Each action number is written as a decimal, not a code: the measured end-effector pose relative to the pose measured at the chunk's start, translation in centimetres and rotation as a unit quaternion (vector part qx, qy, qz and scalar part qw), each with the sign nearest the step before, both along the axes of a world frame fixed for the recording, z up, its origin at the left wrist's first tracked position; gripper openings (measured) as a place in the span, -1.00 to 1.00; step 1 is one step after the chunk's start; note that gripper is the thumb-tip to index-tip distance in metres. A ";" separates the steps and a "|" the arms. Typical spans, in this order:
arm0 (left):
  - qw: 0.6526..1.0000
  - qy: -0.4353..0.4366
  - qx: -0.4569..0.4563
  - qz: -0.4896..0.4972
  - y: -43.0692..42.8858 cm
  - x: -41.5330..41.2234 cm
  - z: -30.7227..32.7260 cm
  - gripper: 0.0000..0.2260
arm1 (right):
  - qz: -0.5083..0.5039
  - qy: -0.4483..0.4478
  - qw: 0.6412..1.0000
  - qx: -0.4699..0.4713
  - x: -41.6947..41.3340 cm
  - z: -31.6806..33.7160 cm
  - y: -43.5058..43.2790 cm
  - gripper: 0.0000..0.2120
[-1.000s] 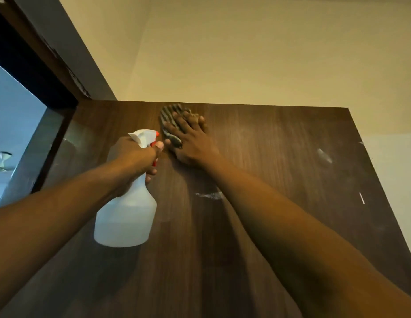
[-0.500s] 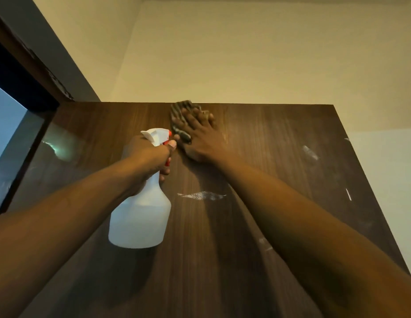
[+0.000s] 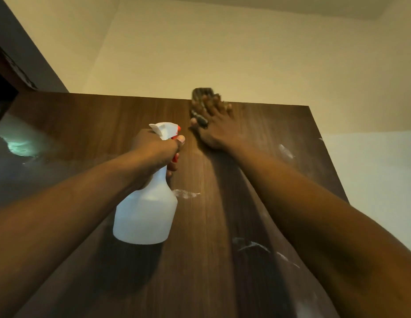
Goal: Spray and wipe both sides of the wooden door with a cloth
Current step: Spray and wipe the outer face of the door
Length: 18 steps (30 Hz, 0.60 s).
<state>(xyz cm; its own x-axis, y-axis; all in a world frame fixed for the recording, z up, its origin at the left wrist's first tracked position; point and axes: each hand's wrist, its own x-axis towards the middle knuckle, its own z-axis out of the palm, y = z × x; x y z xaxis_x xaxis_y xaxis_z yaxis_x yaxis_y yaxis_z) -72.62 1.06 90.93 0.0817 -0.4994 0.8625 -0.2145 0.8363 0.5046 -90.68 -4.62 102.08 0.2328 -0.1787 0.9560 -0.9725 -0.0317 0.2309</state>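
The dark wooden door (image 3: 96,125) fills the lower view, seen from below up to its top edge. My right hand (image 3: 213,129) presses a dark striped cloth (image 3: 201,94) flat against the door at that top edge, and the cloth pokes a little above it. My left hand (image 3: 154,150) grips the neck of a white spray bottle (image 3: 145,214) with a red trigger, held just in front of the door, left of the cloth. White smears (image 3: 185,193) mark the wood below the hands.
The dark door frame (image 3: 14,72) runs up the left side. Cream wall and ceiling (image 3: 223,47) lie above the door. More white marks (image 3: 284,151) sit near the door's right edge.
My right hand has slid the cloth rightward and up until it reaches past the door's top edge. The spray bottle stays in my left hand, and the view has tilted.
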 end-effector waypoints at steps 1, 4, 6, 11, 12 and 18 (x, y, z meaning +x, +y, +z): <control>1.000 -0.005 0.000 -0.003 0.2 -0.7 0.0 -0.68 | 0.008 0.031 0.999 0.002 -0.8 -1.6 0.0 -0.38; 1.000 -0.008 -0.003 -0.011 1.0 -2.6 -0.2 -0.68 | 0.000 0.068 0.998 -0.016 -5.5 -5.4 0.4 -0.40; 1.000 -0.005 -0.003 -0.015 1.5 -4.0 -0.6 -0.67 | -0.021 0.018 0.999 -0.038 -9.4 -5.9 1.3 -0.40; 1.000 -0.006 -0.010 -0.013 2.5 -7.1 -1.4 -0.62 | -0.004 -0.142 0.990 -0.018 -14.4 -0.6 2.8 -0.39; 1.000 -0.003 -0.015 -0.012 2.9 -7.9 -1.5 -0.61 | 0.002 -0.146 0.989 -0.013 -14.1 0.5 2.9 -0.36; 0.999 0.010 -0.033 0.007 4.8 -12.2 -2.0 -0.55 | 0.004 0.065 0.998 -0.003 -11.8 -3.1 2.0 -0.38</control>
<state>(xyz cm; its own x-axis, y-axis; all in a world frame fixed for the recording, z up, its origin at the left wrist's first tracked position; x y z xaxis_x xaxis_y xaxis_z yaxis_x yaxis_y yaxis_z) -84.79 5.90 88.96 0.1065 -0.4408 0.8913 -0.2170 0.8644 0.4535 -102.47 -2.62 99.00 0.3564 -0.1713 0.9185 -0.9340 -0.0388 0.3551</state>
